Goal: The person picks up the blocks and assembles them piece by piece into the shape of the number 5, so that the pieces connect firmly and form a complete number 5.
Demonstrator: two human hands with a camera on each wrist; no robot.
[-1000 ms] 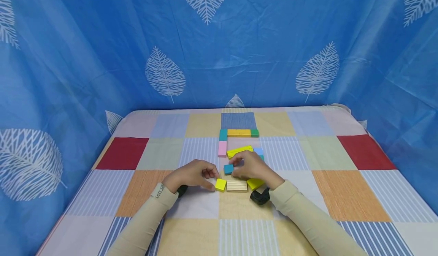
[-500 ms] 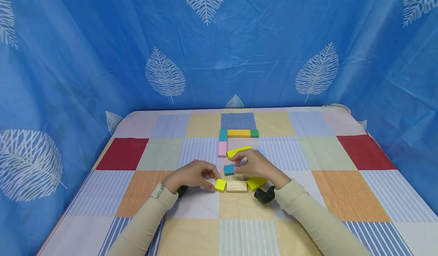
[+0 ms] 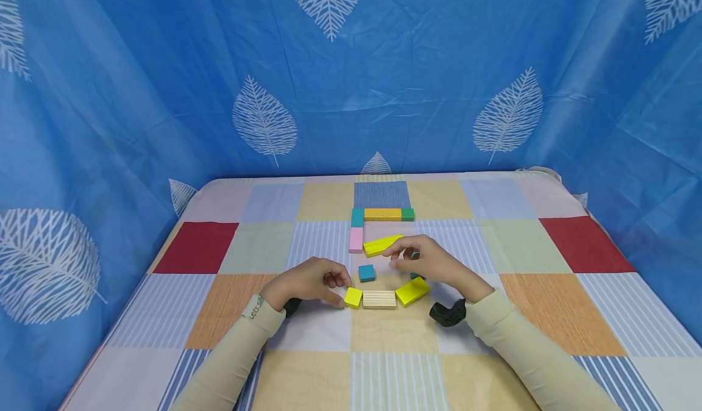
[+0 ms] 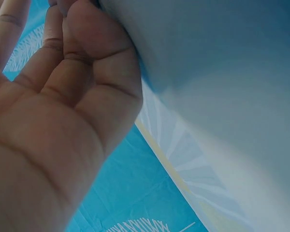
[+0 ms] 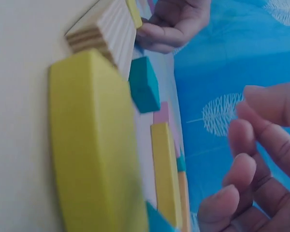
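My left hand (image 3: 314, 278) rests on the cloth with its thumb tip right at a small yellow block (image 3: 353, 297); its fingers are bent loosely. A ridged plain-wood block (image 3: 379, 299) sits against that yellow block's right side. Then comes a longer yellow block (image 3: 412, 291), set at a slant. Over the right side of the blocks hovers my right hand (image 3: 430, 260), fingers apart and nothing between them, as the right wrist view confirms. It partly hides a teal block (image 3: 415, 255). A small blue-teal block (image 3: 366, 272) lies between the hands.
Behind lies a slanted yellow block (image 3: 382, 246). A pink block (image 3: 356, 239), a teal block (image 3: 358, 217), an orange block (image 3: 382, 214) and a green block (image 3: 407, 214) form a corner farther back. A blue leaf-print curtain (image 3: 384, 94) encloses the patchwork-covered table (image 3: 307, 374).
My right hand has let go of the small blue-teal block and drawn back to the right, uncovering the slanted yellow block in front. My left hand has stayed in place.
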